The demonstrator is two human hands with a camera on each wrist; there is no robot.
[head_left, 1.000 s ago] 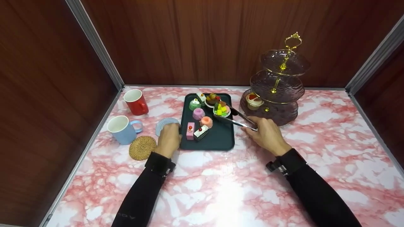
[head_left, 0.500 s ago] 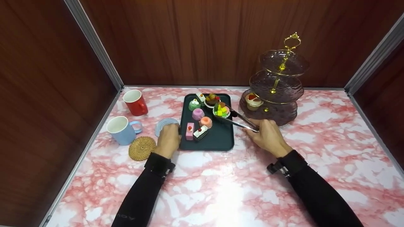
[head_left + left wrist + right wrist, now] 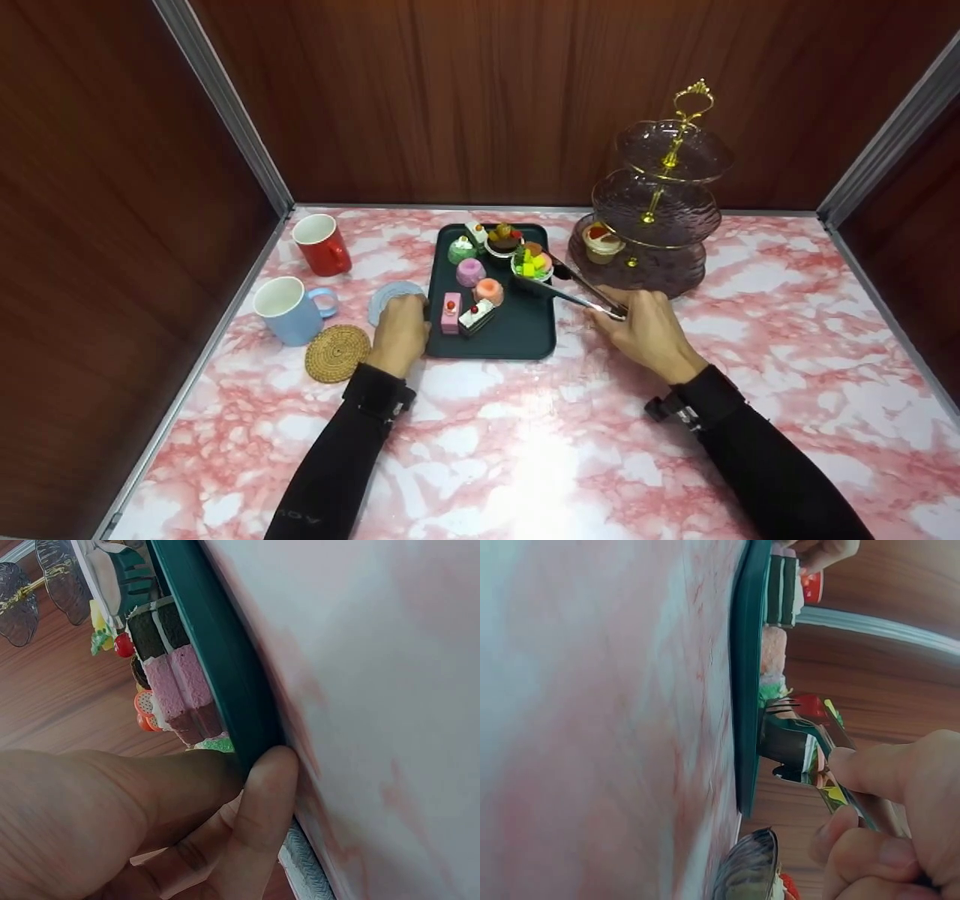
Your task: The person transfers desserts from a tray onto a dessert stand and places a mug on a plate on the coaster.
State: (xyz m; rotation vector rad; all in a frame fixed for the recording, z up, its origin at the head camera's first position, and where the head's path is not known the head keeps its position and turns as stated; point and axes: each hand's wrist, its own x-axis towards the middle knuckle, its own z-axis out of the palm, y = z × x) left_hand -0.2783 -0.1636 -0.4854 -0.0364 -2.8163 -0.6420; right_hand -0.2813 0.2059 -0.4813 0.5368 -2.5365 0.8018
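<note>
My left hand (image 3: 401, 330) pinches the near-left edge of a dark green tray (image 3: 525, 330); in the left wrist view its thumb and finger clasp the rim (image 3: 251, 709). With my right hand (image 3: 652, 330) I grip metal tongs (image 3: 571, 298), whose tips straddle a fruit-topped tart (image 3: 532, 266) at the tray's right side. In the right wrist view the tart's dark cup (image 3: 781, 742) sits between the tong ends, very close to the tray; contact beneath is hard to tell. Also on the tray are a chocolate fruit tart (image 3: 504, 241), a pink cake slice (image 3: 450, 313) and several other small cakes.
A three-tier glass stand (image 3: 656, 206) rises at the back right, a cupcake (image 3: 601, 244) on its bottom tier. On the left stand a red mug (image 3: 322, 246) and a blue mug (image 3: 291, 313), near a woven coaster (image 3: 337, 352) and a pale blue coaster (image 3: 379, 300).
My right hand and the tongs have shifted slightly right and nearer to me. The fruit-topped tart has moved a little right with them, away from the chocolate tart. My left hand stays on the tray.
</note>
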